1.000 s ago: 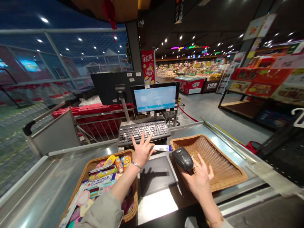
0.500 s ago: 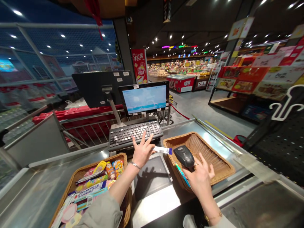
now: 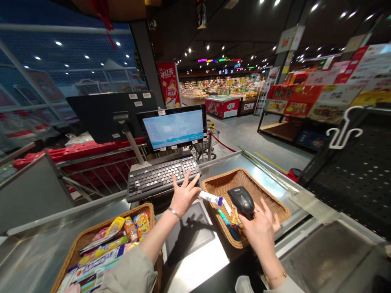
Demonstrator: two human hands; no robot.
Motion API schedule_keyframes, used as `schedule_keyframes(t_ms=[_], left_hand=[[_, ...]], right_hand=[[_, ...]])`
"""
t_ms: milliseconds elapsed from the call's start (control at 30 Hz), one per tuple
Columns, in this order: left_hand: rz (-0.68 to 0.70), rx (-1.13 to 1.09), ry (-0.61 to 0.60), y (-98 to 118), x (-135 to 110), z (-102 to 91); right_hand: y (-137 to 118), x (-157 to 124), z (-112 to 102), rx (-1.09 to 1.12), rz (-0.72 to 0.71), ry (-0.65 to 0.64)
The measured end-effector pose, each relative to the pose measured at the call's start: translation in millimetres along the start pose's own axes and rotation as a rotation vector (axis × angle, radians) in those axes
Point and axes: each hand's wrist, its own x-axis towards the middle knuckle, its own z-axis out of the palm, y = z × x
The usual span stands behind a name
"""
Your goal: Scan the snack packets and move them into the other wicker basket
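Note:
My left hand pinches a slim white-and-blue packet with a barcode between thumb and finger. Its other fingers spread above the front edge of the keyboard. The packet's far end reaches over the rim of the right wicker basket. My right hand is wrapped round a black barcode scanner, whose head is over this basket, a little right of the packet's tip. Inside lie a blue packet and some colourful wrapped items, partly hidden by the scanner and hand.
At left, another wicker basket holds several colourful snack packets, partly hidden by my left sleeve. A lit monitor stands behind the keyboard. Between the baskets, a grey plate is set in the metal counter. A white hanger juts out at right.
The view has turned slightly right. The packet and scanner have drawn apart, with the packet's tip now over the right basket. More of that basket's contents show. Both hands keep their holds.

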Motion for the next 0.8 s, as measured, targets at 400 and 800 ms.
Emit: schedule_keyframes(t_ms=[400, 800], left_hand=[[0.127, -0.096, -0.003, 15, 23, 19.1], [0.021, 0.004, -0.055, 42, 39, 28.3]], right_hand=[[27, 5, -2, -0.058, 0.088, 0.076], [46, 7, -4, -0.081, 0.147, 0.099]])
